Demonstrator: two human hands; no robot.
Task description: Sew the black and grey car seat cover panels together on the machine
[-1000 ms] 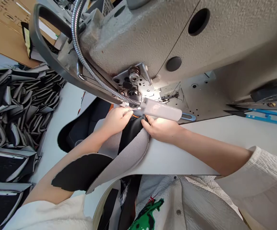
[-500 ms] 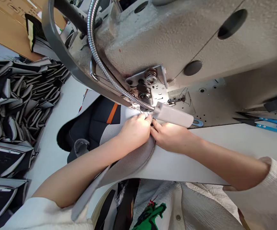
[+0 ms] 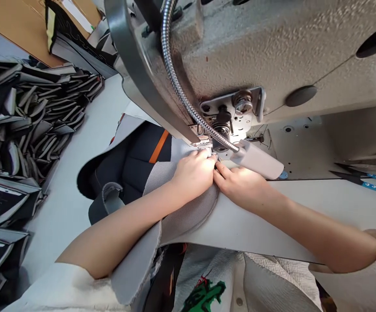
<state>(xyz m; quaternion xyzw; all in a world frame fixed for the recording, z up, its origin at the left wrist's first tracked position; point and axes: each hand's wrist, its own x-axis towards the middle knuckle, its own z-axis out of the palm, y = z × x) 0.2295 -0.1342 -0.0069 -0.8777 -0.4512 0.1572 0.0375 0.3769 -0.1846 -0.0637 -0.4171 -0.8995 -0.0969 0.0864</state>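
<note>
Both hands are at the front of a sewing machine (image 3: 272,56), close to its needle area. A grey mesh fabric piece (image 3: 188,216), joined to a dark padded part with an orange stripe (image 3: 158,146), lies under my left forearm and reaches the presser foot. My left hand (image 3: 194,173) is closed on the fabric, its fingertips close to the foot. Beside it my right hand (image 3: 238,184) pinches the fabric's edge between thumb and fingers. The needle itself is hidden behind the lamp's flexible metal neck (image 3: 181,95) and my fingers.
A white lamp head (image 3: 261,160) hangs just above my right hand. Blue-handled thread snips (image 3: 373,184) lie at the right. Stacks of dark, grey-edged fabric pieces (image 3: 41,112) fill the left side. A cardboard box (image 3: 19,26) stands behind. The white table (image 3: 67,173) extends around the machine.
The view has shifted, so the machine appears larger and farther right. Both hands keep their hold near the needle, and the grey fabric flap by my left forearm hangs more spread out.
</note>
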